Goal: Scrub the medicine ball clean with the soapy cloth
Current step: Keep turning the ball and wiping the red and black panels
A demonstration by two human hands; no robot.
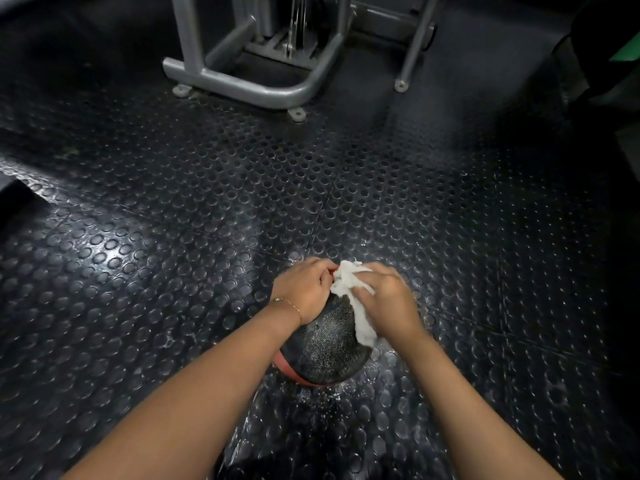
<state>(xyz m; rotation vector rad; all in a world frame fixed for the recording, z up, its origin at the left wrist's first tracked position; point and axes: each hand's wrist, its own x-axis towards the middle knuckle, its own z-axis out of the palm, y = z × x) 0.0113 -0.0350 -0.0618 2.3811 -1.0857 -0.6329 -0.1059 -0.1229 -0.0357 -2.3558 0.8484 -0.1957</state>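
Head view, looking down. Underfoot everywhere, black rubber flooring (207,202) studded with raised round coins, glossy and streaked with pale light, brightest at the near left. Near centre, resting on that flooring, a round black rough-textured medicine ball (325,344) with a red-orange band along its lower left edge. Around its base, a wet sheen and small white flecks (311,396) on the studs.

Left hand (304,289) clamped on the ball's top left, fingers curled down over the far side, with a thin gold chain bracelet (289,305) on the wrist. Right hand (391,299) on the top right, fingers folded round a bunched white fluffy cloth (349,282) and pressing it to the ball. Cloth spilling out beyond the knuckles and trailing down the ball's right flank under the palm. Hands nearly meeting at the top, cloth between them. Bare forearms reaching in from the near edge.

Far centre, a grey tubular steel machine frame (242,81), its curved base bar sitting on small round foot plates, with thin upright cables (298,22) inside it. Just right of it, a slim grey leg (412,46) on its own round foot. Far right corner dark, with a green patch (623,53); cannot tell what.
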